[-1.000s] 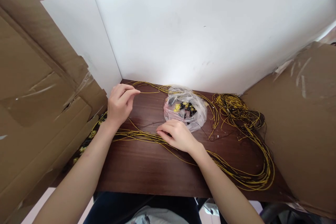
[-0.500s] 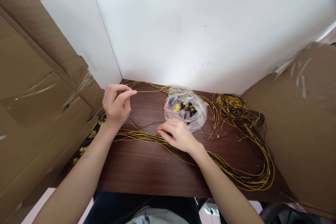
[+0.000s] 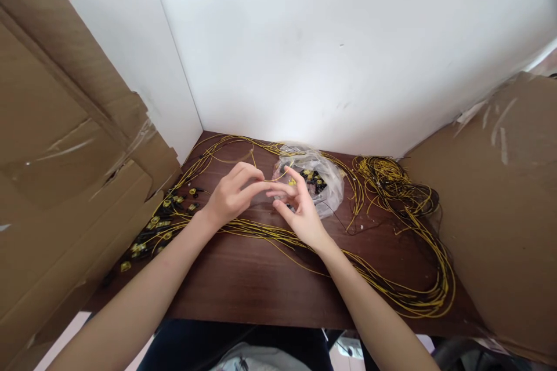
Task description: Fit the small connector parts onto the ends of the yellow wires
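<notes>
My left hand (image 3: 237, 192) pinches a thin yellow wire (image 3: 276, 178) between thumb and forefinger, over the middle of the table. From this grip a short end curves up to the right, past the fingertips of my right hand (image 3: 301, 208). The right fingers are spread, with thumb and index apart, and they touch or nearly touch the left fingertips. Just behind the right hand lies a clear plastic bag (image 3: 333, 191) with small black and yellow parts (image 3: 317, 179) in it. Below both hands a bundle of yellow and black wires (image 3: 261, 230) runs across the table.
Black and yellow connector-like pieces (image 3: 167, 204) lie along the left edge of the brown table (image 3: 252, 290). A tangled wire heap (image 3: 383, 182) sits at the back right. Cardboard panels (image 3: 491, 208) flank both sides, with a white wall (image 3: 278, 58) behind.
My left hand has moved right and slightly down with the yellow wire, meeting the right hand. The right hand has risen slightly and spread its fingers. More connector-like pieces now show at the left.
</notes>
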`<action>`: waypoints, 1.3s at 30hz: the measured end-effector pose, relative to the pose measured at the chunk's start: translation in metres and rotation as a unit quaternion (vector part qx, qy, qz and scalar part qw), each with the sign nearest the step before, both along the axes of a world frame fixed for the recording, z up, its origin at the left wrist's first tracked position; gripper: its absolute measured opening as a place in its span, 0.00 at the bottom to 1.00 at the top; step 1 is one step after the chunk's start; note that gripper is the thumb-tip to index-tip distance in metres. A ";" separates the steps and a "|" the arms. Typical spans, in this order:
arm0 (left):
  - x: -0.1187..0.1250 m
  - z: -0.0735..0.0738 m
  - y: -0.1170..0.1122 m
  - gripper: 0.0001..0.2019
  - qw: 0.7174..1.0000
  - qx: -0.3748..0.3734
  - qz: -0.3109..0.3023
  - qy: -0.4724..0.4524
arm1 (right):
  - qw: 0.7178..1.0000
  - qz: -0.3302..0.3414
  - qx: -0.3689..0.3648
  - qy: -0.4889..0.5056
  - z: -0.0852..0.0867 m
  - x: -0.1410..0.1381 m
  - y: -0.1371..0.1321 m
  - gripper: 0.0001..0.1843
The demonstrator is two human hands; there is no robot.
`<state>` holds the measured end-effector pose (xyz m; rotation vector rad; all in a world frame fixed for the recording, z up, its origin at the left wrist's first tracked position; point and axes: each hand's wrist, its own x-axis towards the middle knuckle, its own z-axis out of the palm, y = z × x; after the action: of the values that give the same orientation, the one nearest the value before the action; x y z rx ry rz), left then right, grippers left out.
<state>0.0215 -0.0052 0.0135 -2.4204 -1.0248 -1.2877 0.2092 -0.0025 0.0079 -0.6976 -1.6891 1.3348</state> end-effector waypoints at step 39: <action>-0.004 -0.002 0.013 0.09 0.977 -0.182 0.073 -0.078 | 0.909 -0.027 -0.322 0.266 0.016 0.021 0.027 0.17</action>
<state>0.0174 0.0074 0.0111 -2.4637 -1.5741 -1.3552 0.2297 0.0241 0.0238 -0.6479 -0.7810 1.8570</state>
